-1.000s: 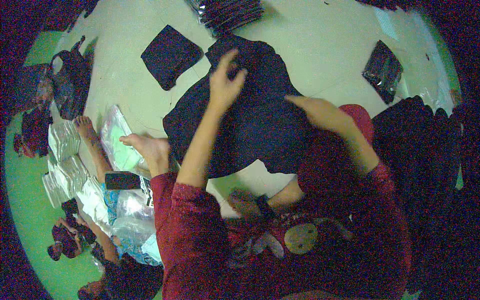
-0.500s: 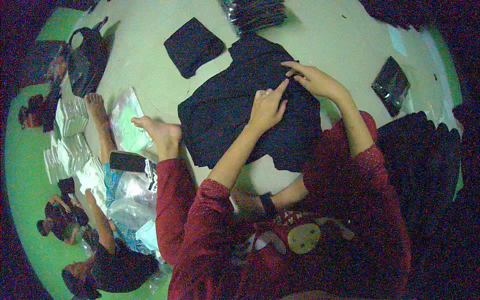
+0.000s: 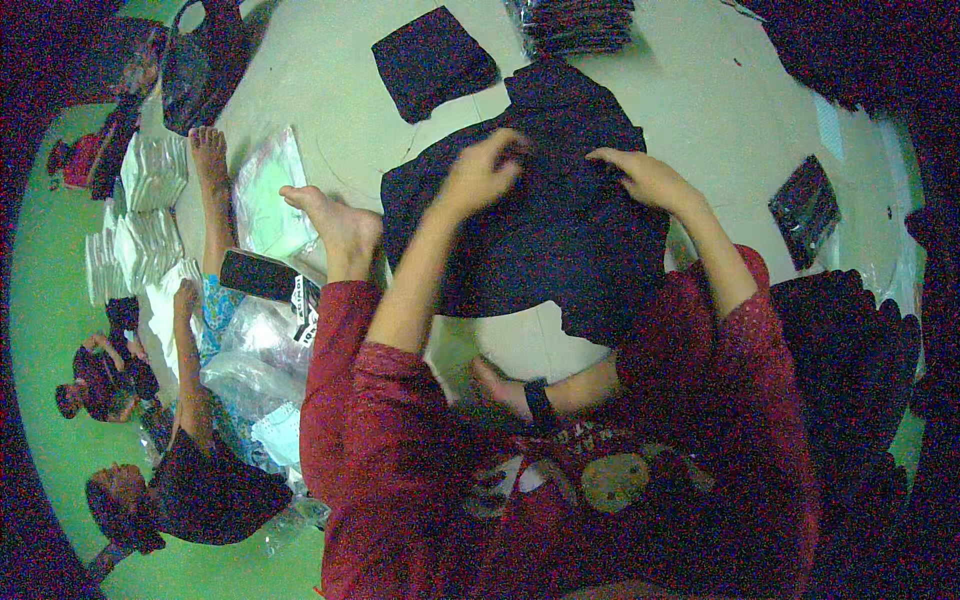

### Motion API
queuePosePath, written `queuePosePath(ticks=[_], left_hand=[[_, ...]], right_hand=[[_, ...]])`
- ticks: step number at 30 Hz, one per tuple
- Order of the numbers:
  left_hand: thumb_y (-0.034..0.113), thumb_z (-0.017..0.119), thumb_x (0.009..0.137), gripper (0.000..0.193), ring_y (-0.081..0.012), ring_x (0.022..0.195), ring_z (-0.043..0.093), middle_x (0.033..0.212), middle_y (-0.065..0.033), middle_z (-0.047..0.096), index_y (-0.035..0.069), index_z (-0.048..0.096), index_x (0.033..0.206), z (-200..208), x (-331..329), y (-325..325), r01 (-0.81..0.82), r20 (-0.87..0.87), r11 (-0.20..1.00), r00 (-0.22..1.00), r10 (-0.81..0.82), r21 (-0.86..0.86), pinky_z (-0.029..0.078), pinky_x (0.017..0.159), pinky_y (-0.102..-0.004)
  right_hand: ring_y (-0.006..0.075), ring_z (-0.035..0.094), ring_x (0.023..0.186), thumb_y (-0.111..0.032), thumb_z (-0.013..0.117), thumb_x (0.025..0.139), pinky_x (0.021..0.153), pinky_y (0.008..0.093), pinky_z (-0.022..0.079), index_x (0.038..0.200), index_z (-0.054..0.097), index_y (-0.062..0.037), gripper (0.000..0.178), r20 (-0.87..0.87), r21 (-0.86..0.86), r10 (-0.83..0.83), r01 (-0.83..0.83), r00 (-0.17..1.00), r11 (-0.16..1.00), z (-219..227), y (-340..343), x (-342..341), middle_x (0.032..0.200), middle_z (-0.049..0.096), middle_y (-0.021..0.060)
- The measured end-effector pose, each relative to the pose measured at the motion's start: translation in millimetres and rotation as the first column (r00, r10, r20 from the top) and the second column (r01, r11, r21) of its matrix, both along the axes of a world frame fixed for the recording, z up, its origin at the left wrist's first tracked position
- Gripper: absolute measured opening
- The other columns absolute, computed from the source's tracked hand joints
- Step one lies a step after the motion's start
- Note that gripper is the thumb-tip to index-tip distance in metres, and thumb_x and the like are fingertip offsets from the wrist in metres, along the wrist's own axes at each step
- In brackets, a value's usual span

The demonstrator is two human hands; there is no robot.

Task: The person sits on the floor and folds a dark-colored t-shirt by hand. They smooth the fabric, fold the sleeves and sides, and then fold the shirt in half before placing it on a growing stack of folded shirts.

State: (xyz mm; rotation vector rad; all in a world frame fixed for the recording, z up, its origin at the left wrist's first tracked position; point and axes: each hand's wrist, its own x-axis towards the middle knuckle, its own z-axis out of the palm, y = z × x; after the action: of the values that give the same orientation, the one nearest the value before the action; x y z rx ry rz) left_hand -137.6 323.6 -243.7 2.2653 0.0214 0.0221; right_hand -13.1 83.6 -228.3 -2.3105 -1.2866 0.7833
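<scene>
A dark garment (image 3: 520, 250), perhaps a shirt, lies spread on the pale floor in front of me, between my bent legs. My left hand (image 3: 484, 172) is over its left upper part, the fingers bent toward the cloth. Blur and the dark fabric hide whether those fingers grip anything. On the other side, my right hand (image 3: 648, 180) rests at the garment's right part with fingers stretched out and pointing left. A gap of cloth lies between the two hands. Beyond the garment is a folded dark cloth (image 3: 433, 64).
A stack of dark packets (image 3: 578, 25) stands at the far side. To the right lie a shiny dark packet (image 3: 805, 212) and a dark cloth pile (image 3: 845, 340). At left are a phone (image 3: 262, 275), clear bags (image 3: 250, 385), white stacks (image 3: 150, 240) and a seated co-worker (image 3: 215, 495).
My left hand has moved left and away from my right hand, its pointing finger now bent. The right hand has shifted little over the garment. The whole view has turned slightly.
</scene>
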Motion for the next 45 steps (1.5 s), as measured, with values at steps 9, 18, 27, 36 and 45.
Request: queuePosePath(ticks=[9,18,27,36,45], left_hand=[[0.016,0.052,0.074,0.029,-0.0336,0.086,0.054,0.094,-0.0165,0.055,0.004,0.049,0.100,-2.3,-77.7,141.6,-0.015,-0.138,0.923,0.988,0.074,0.385,0.044,0.077,-0.0373],[0.051,0.041,0.078,0.053,-0.0348,0.091,0.053,0.102,-0.0142,0.057,0.009,0.049,0.111,62.7,-123.6,76.9,0.217,-0.234,0.174,0.969,0.081,0.960,0.020,0.089,-0.0570],[0.049,0.051,0.076,0.050,-0.0458,0.103,0.043,0.106,-0.0174,0.057,0.016,0.056,0.113,63.8,-97.9,68.3,0.109,-0.375,0.650,0.882,0.285,0.752,0.002,0.090,-0.0710],[0.053,0.056,0.072,0.061,-0.0470,0.122,0.018,0.124,-0.0382,0.028,0.005,0.056,0.110,70.4,-110.3,49.5,-0.128,-0.126,0.390,0.816,0.564,0.912,0.004,0.102,-0.0545],[0.030,0.055,0.083,0.047,-0.0294,0.100,0.050,0.107,-0.0239,0.051,-0.007,0.045,0.110,30.6,-81.0,2.0,-0.675,-0.016,0.738,0.738,0.675,0.027,0.039,0.085,-0.0354]], right_hand=[[0.0300,0.057,0.088,0.009,0.042,0.069,0.078,0.0365,0.045,0.111,0.049,-0.0155,0.049,0.064,0.081,-0.081,0.076,0.995,0.994,5.5,-7.1,1.1,0.093,0.059,0.0140],[0.0278,0.056,0.091,0.009,0.047,0.070,0.082,0.0337,0.043,0.123,0.041,-0.0150,0.059,-0.085,-0.033,-0.094,0.092,0.992,0.995,-1.0,-41.9,-23.0,0.095,0.058,0.0131],[0.0266,0.056,0.095,-0.001,0.059,0.075,0.084,0.0355,0.043,0.133,0.025,-0.0131,0.069,-0.237,-0.091,-0.111,0.091,0.965,0.992,23.0,-68.9,-39.1,0.104,0.057,0.0133],[0.0233,0.057,0.092,-0.002,0.055,0.077,0.083,0.0335,0.044,0.136,0.019,-0.0148,0.070,-0.231,-0.038,-0.264,0.263,0.936,0.964,20.3,-101.7,-24.6,0.104,0.058,0.0141],[0.0227,0.056,0.093,-0.008,0.055,0.080,0.081,0.0331,0.044,0.134,0.021,-0.0138,0.064,-0.353,0.260,-0.265,0.366,0.897,0.894,0.5,-114.4,-3.0,0.106,0.057,0.0128]])
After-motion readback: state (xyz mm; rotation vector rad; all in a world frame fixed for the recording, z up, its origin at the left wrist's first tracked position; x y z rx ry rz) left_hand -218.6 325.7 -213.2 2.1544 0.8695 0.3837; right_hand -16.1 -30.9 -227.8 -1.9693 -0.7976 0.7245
